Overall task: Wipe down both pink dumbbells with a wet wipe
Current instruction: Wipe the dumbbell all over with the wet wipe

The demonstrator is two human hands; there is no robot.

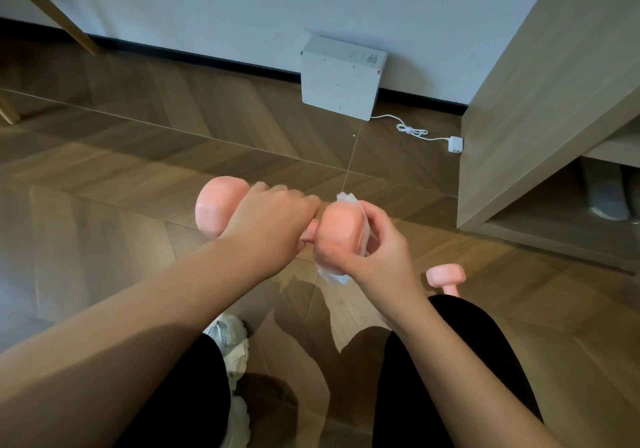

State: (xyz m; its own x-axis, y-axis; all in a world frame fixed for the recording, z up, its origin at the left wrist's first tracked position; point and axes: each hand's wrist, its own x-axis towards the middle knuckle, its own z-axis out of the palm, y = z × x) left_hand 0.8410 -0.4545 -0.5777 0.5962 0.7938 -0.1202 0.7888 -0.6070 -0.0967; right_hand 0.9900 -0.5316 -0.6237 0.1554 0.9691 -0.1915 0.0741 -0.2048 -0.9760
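My left hand point(273, 226) grips the handle of a pink dumbbell point(337, 234), held level above the floor with one head on each side of the hand. My right hand point(381, 250) holds a white wet wipe point(349, 200) wrapped over the outer face of the dumbbell's right head. Part of the wipe hangs out below the hand. A second pink dumbbell point(446, 278) lies on the floor to the right, partly hidden behind my right knee.
A white box point(341, 79) leans against the wall, its white cable and plug point(454, 143) lying on the wooden floor. A wooden cabinet point(540, 108) with an open low shelf stands at the right. My white shoe point(230, 347) is below.
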